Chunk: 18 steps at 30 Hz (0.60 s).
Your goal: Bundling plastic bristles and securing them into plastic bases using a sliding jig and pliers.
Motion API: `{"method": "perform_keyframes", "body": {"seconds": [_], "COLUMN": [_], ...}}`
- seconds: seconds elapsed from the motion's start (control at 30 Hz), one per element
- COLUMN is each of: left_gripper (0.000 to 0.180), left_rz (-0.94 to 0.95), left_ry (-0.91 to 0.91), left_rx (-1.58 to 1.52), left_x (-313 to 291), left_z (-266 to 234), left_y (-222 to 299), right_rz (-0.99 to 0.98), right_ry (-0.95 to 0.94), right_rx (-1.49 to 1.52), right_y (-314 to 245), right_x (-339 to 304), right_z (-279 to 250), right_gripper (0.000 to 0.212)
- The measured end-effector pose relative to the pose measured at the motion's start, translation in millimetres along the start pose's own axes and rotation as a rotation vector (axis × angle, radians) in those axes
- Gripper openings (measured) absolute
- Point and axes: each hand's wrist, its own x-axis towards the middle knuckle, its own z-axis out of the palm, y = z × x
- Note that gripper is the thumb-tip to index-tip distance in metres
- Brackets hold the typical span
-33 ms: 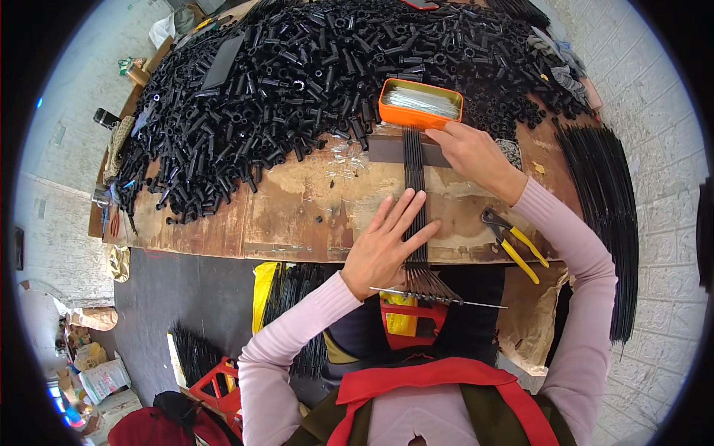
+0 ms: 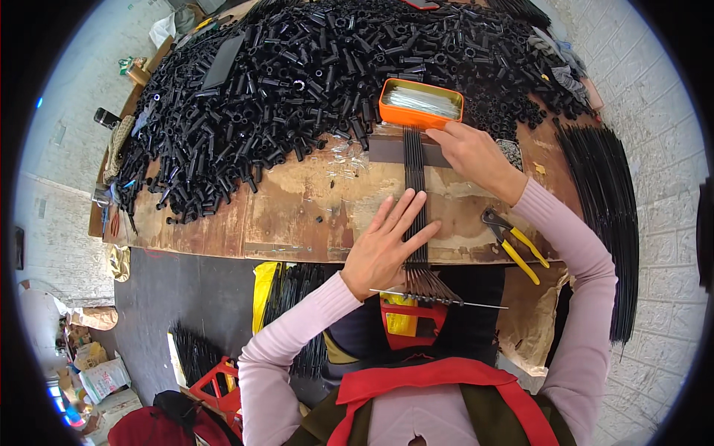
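Observation:
My left hand (image 2: pixel 383 249) lies flat, fingers spread, over a row of thin black rods (image 2: pixel 414 167) near the table's front edge. The rods fan out past that edge, where a thin metal rod (image 2: pixel 487 305) crosses their near ends. At the far end, my right hand (image 2: pixel 480 157) has its fingers curled together by the lower right corner of an orange box (image 2: pixel 416 119). Whatever those fingers grip is hidden. Thin pale clear sticks (image 2: pixel 420 102) fill the box. Under the rods' far part lies a dark flat bar (image 2: pixel 385 151).
Black tubular plastic parts (image 2: pixel 282 82) are heaped across the back and left of the wooden table (image 2: pixel 290 215). Yellow-handled pliers (image 2: pixel 520 249) lie right of my left hand. Long black rods (image 2: pixel 599 193) lie bundled at the right edge. Small clear bits (image 2: pixel 346 157) are scattered mid-table.

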Motion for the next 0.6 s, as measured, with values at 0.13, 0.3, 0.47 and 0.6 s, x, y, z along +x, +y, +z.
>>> {"method": "perform_keyframes", "body": {"seconds": [0.13,0.3,0.47,0.6], "left_gripper": [0.08,0.079,0.067,0.067], "left_rz": [0.0,0.002,-0.017,-0.008], "left_ry": [-0.007,0.031,0.05,0.018], "left_rx": [0.006,-0.01,-0.049,-0.039], "left_x": [0,1,1,3], "left_z": [-1,2,2,-4], "left_y": [1,0,1,0], "right_rz": [-0.002,-0.021,-0.001,-0.025], "right_ry": [0.015,-0.004,0.004,0.031], "right_rx": [-0.026,-0.03,-0.012,0.003], "right_y": [0,-1,0,10], "right_x": [0,5,5,10], "right_z": [2,0,1,4], "right_gripper": [0.03,0.026,0.03,0.021]}}
